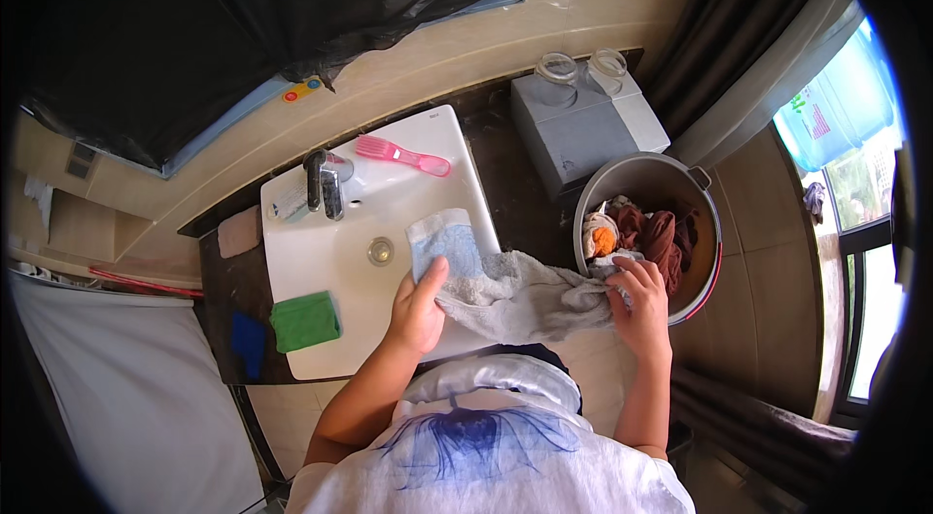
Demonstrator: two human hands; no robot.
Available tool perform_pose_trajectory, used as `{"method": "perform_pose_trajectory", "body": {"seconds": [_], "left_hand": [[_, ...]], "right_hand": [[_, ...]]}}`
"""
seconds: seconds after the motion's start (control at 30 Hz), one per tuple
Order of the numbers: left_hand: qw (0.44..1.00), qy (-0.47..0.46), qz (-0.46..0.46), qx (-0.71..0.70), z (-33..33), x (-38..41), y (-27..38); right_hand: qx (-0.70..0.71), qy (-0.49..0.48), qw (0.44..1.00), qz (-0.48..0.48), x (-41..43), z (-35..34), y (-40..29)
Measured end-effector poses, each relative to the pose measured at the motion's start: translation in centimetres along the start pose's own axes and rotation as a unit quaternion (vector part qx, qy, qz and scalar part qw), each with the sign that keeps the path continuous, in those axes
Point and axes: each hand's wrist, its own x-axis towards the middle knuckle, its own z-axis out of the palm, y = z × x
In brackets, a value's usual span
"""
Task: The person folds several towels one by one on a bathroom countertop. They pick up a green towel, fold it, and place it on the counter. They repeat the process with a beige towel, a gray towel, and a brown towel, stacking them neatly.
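Observation:
A grey terry towel point(525, 295) with a light blue patterned end stretches between my hands, across the sink's right edge. My left hand point(423, 306) grips it near the blue end, thumb on top, over the white sink point(364, 317). At the other end my right hand point(641, 299) pinches the bunched cloth at the bucket's near rim. That grey bucket point(605, 171) holds brown cloth point(660, 237), an orange piece point(603, 241) and other crumpled fabric. Whether the towel's far end runs down into the bucket is hidden by my fingers.
A pink brush point(404, 155) lies on the sink's back ledge beside the chrome faucet point(324, 182). A folded green cloth point(306, 322) rests on the left rim, near a blue cloth point(248, 344). Behind the bucket, two glass jars point(557, 80) stand on a grey box point(576, 131).

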Motion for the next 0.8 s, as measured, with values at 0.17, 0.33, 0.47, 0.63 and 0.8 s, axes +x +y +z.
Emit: {"method": "perform_pose_trajectory", "body": {"seconds": [0.17,0.33,0.47,0.63,0.8], "left_hand": [[0.988,0.061,0.121,-0.073,1.6,-1.0,3.3],[0.977,0.118,0.156,-0.080,1.1,-0.8,3.9],[0.973,0.162,0.153,-0.054,-0.3,-0.3,3.3],[0.959,0.236,0.155,-0.004,-2.2,0.4,2.5],[0.961,0.225,0.141,0.074,-1.2,0.9,1.8]], "right_hand": [[0.378,0.252,0.880,0.137,-1.5,-1.6,2.0],[0.524,0.362,0.759,0.138,-1.1,-3.0,4.9],[0.312,0.392,0.854,0.140,-0.6,-2.4,4.8],[0.208,0.448,0.858,0.144,-0.7,-2.6,5.1],[0.355,0.379,0.855,0.017,0.4,-3.3,0.3]]}}
